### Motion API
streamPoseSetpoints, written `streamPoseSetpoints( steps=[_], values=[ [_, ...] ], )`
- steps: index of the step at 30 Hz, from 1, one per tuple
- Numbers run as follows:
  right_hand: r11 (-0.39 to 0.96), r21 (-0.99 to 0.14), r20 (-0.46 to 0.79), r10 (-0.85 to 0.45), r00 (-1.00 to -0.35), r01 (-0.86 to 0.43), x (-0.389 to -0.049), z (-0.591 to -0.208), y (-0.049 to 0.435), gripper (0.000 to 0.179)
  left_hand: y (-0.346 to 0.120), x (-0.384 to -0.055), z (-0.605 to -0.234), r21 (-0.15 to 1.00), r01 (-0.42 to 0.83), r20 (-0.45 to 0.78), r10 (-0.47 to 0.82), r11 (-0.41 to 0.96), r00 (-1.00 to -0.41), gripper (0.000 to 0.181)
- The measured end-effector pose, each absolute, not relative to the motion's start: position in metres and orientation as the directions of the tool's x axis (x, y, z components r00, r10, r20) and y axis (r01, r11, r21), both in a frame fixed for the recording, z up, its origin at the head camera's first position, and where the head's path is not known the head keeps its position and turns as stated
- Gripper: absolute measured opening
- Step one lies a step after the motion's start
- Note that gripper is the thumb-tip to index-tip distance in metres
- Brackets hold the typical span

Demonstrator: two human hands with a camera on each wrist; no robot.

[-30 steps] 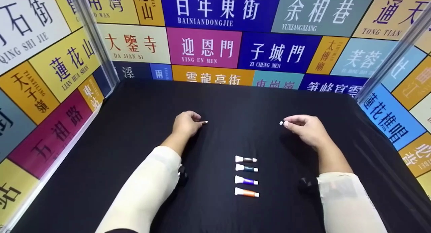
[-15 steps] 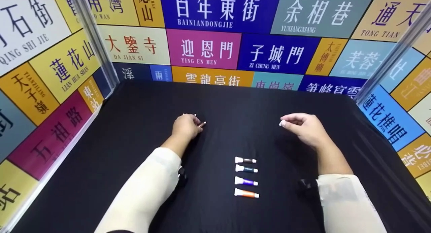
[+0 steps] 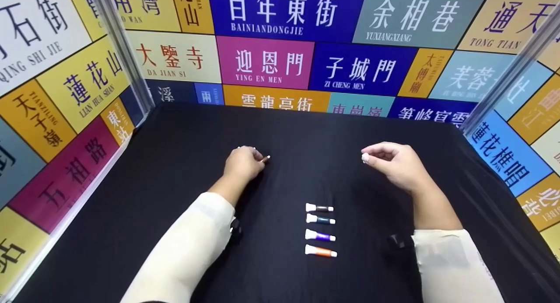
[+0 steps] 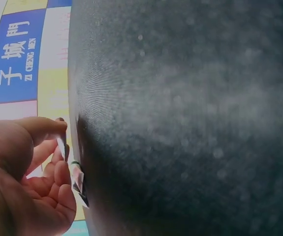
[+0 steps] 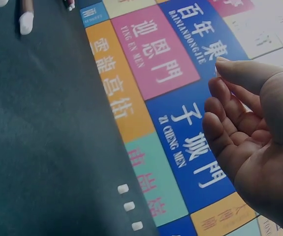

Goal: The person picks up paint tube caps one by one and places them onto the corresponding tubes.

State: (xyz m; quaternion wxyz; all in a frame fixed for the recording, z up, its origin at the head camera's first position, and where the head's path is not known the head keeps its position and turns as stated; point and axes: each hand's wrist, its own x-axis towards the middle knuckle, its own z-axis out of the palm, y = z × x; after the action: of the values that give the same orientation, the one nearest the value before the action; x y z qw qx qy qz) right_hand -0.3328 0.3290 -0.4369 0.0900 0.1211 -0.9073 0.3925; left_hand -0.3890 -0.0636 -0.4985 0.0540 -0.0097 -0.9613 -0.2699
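My left hand (image 3: 243,163) pinches a small brown paint tube (image 3: 265,159) with a white tip between thumb and fingers. In the left wrist view, the tube shows as a pale sliver (image 4: 62,146), and another small object with a green band (image 4: 78,178) sits just beyond the fingers. Over the right part of the table hovers my right hand (image 3: 393,163), fingers loosely curled, with nothing visible held between thumb and forefinger (image 5: 219,88). Three small white pieces (image 5: 129,206) lie in a row on the cloth; in the head view the right hand probably hides them.
Several paint tubes lie in a column nearer the person: black (image 3: 323,208), dark green (image 3: 323,220), purple (image 3: 323,236) and orange (image 3: 323,251). Black cloth (image 3: 280,184) covers the table. Walls of coloured street-name signs (image 3: 267,62) enclose its back and sides.
The right hand has shifted slightly left and upward, its thumb now over the spot where a white piece showed earlier. The left hand has tilted the brown tube a little. The column of tubes is unchanged.
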Motion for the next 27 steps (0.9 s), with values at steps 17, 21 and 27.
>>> streamPoseSetpoints(
  steps=[17,21,27],
  values=[
    [0.609,-0.690,0.356,-0.184,-0.916,-0.390,-0.307,-0.408,0.309,0.020,-0.036,-0.362,-0.474,0.665,0.209,0.240,0.060,0.717,-0.969,0.012],
    [0.592,-0.683,0.393,-0.195,-0.899,-0.427,-0.301,-0.402,0.303,0.016,-0.027,-0.354,-0.468,0.689,0.255,0.269,0.086,0.678,-0.959,0.011],
    [0.559,-0.664,0.451,-0.231,-0.862,-0.497,-0.277,-0.376,0.283,0.014,-0.018,-0.344,-0.460,0.684,0.302,0.309,0.112,0.664,-0.945,0.009]
  ],
)
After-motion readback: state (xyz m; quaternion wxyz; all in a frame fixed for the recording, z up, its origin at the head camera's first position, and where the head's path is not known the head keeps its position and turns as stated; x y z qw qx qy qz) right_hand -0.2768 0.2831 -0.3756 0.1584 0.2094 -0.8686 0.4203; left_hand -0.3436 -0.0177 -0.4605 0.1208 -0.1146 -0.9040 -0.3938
